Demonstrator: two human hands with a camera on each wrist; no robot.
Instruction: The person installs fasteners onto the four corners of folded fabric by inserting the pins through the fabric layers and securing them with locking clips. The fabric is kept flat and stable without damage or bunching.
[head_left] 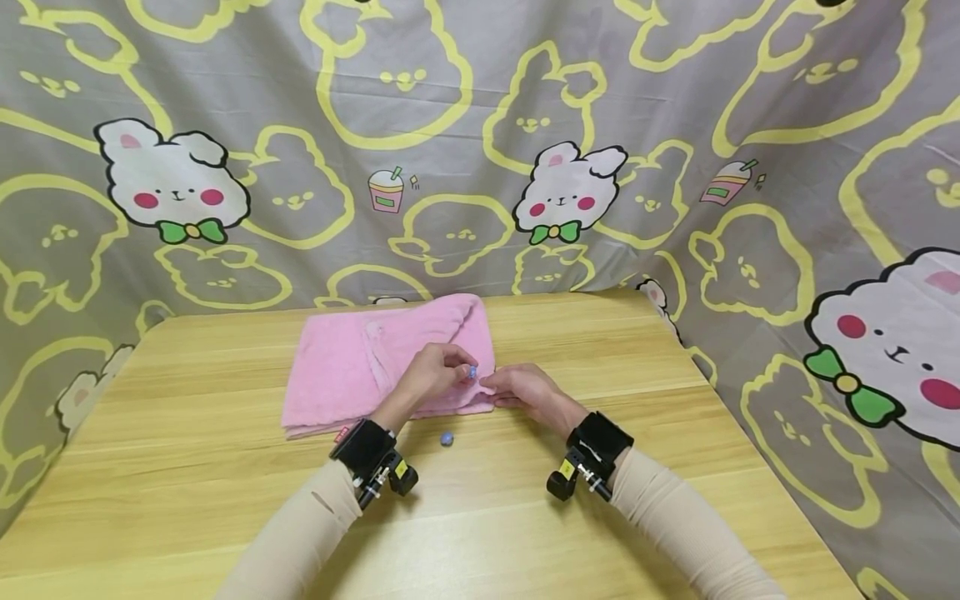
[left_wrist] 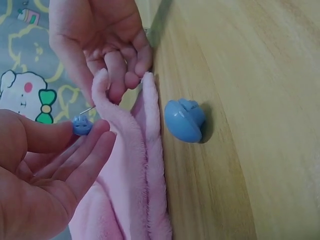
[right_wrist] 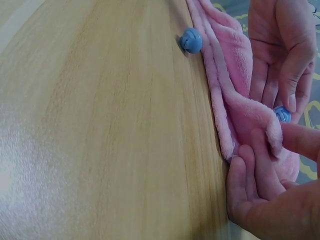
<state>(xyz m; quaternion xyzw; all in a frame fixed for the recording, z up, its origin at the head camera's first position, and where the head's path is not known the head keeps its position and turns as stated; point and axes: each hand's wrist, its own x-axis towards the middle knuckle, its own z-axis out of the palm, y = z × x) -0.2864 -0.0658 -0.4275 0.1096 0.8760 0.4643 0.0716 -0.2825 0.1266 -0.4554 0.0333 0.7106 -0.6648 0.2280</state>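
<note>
A folded pink plush blanket [head_left: 330, 358] lies on the table. Over its right part, my left hand [head_left: 431, 372] pinches a small blue pin piece [left_wrist: 82, 126] between thumb and finger. From that piece a thin metal needle points toward the raised blanket edge; whether its tip enters the cloth I cannot tell. My right hand [head_left: 536, 393] pinches the blanket's near right corner, lifting the upper layer apart from the lower one, with some fingers between the layers in the right wrist view. On the wood just in front of the blanket sits a blue mushroom-shaped cap [left_wrist: 184, 121], touched by neither hand.
The wooden table [head_left: 480, 517] extends toward me and to both sides. A grey curtain [head_left: 465, 125] with yellow outlines and white rabbits hangs behind and along the sides. A small red tag [head_left: 342, 434] shows at the blanket's front edge, near the left wrist strap.
</note>
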